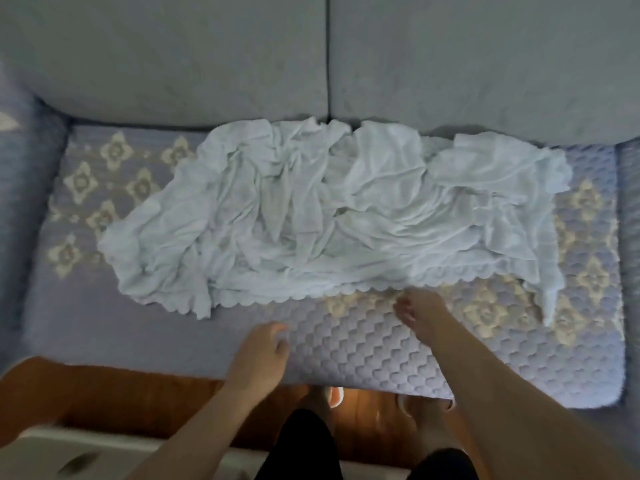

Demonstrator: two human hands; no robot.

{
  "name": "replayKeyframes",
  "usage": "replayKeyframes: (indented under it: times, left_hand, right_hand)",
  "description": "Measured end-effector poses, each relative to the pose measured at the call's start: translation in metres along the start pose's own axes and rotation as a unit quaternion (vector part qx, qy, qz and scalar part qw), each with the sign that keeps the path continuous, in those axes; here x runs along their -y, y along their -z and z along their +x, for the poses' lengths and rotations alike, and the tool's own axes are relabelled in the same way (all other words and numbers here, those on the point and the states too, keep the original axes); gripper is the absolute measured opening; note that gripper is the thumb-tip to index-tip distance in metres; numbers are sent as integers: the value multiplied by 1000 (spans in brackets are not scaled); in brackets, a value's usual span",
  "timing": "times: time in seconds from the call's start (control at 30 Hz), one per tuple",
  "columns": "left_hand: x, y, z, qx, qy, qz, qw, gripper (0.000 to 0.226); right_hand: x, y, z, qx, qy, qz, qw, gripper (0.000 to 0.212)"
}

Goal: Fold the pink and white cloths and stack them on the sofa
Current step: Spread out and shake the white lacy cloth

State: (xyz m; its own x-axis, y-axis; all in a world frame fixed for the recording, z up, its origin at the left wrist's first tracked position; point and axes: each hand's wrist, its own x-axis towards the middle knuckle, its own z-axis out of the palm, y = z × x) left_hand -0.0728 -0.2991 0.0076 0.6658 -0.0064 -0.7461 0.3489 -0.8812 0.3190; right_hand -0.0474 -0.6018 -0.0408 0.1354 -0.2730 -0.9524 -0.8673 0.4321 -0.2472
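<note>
1. The left hand (261, 355), low in the middle of the frame, hangs over the seat with loose fingers and holds nothing.
2. The right hand (420, 315) is just beside the wavy near edge of the cloth, fingers loosely bent; it is too blurry to tell if it grips.
3. The big crumpled white cloth (329, 216) lies spread across the middle, on the purple quilted sofa seat (346, 355).
4. Grey back cushions (173, 57) fill the top.

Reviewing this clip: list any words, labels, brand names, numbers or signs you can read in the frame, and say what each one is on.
None: no readable text shows anywhere in the head view.
The white cloth shows only creases and a scalloped hem, no visible tag.
The sofa cover bears quilted scales and pale flower motifs, no lettering.
The back cushions are plain.
The blurred pale object at lower left has a dark mark too smeared to read.
</note>
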Motion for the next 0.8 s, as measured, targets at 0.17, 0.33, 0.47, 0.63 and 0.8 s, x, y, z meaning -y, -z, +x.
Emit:
replayKeyframes:
  times: [0.17, 0.33, 0.47, 0.63, 0.8]
  left_hand:
    - [47, 16, 25, -7, 47, -56, 997, 30]
    - [42, 3, 25, 41, 51, -73, 995, 28]
    - [7, 3, 4, 98, -1, -57, 994, 36]
    - [-61, 24, -49, 51, -163, -35, 985, 76]
    - [-124, 36, -95, -102, -315, 50, 942, 98]
  right_hand:
    - [21, -51, 19, -15, -47, 203, 978, 15]
    - [16, -46, 5, -16, -32, 263, 964, 27]
    - [0, -10, -76, -4, 23, 349, 937, 30]
    - [-8, 39, -219, 41, 88, 333, 938, 25]
    - [-4, 69, -327, 143, 135, 342, 919, 34]
